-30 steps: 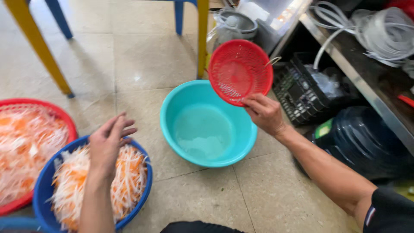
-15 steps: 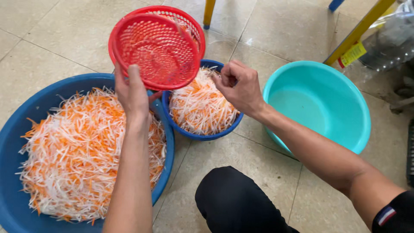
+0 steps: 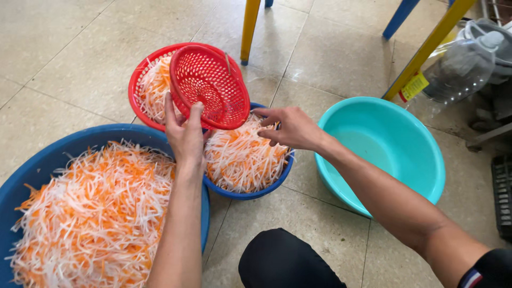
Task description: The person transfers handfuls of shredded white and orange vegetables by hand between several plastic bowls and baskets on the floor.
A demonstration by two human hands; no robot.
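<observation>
We count four round tubs on the tiled floor [image 3: 69, 58]: one big blue basin [image 3: 50, 154] heaped with shredded carrot and white radish [image 3: 90, 213], one smaller blue bowl [image 3: 250, 191] of the same shreds just right of it, one red basin [image 3: 140, 80] behind that bowl, also holding shreds, and one turquoise basin [image 3: 421, 144], bare inside, to the bowl's right. There is one red strainer [image 3: 210, 88]. Beyond the turquoise basin lies one clear plastic jug [image 3: 458, 66], and a small yellow tag [image 3: 412, 87] hangs on a yellow leg [image 3: 426, 48] beside it.

Our left hand [image 3: 184, 136] grips the strainer by its lower rim, fingers closed on it, holding it tilted above the small blue bowl and in front of the red basin. Our right hand [image 3: 292, 128] hovers over the small blue bowl, fingers loosely spread and holding nothing, just right of the strainer.
</observation>
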